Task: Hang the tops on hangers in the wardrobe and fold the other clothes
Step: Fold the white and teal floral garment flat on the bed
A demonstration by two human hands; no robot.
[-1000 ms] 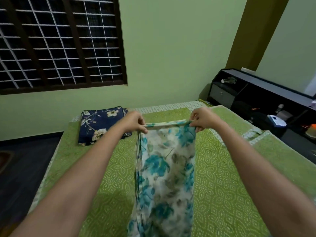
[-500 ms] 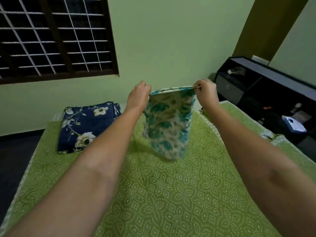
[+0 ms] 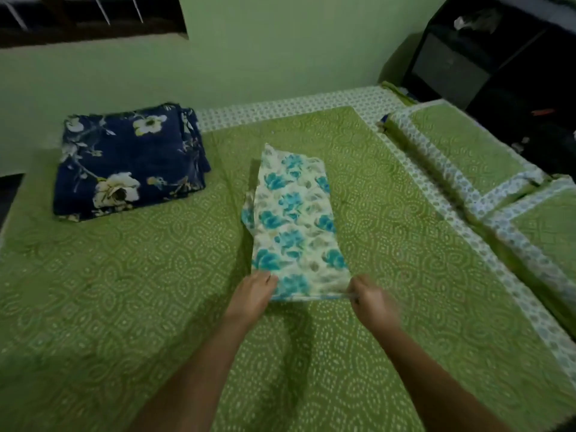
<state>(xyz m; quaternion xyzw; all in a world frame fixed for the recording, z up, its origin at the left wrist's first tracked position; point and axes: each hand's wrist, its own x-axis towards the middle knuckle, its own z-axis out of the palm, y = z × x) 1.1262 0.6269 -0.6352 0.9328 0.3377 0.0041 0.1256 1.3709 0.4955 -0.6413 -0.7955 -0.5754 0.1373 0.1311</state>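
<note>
Two folded garments on the bed (image 3: 124, 291): one navy floral (image 3: 124, 160) near the far-left corner, one white-and-teal floral (image 3: 296, 219) mid-bed; two pillows (image 3: 461, 151) along the right edge.

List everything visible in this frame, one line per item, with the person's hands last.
Teal-floral cloth: one, cream with teal flowers, flat mid-bed.
Navy floral stack: one, folded, far left of bed.
Bedspread: one, green, white-dotted pattern.
Pillows: two, green with pale borders, right edge of bed.
Shelf unit: one, black, far right.
Window: one, dark frame, top left.
Left hand: grips cloth's near-left corner.
Right hand: blurred, grips near-right corner.
</note>
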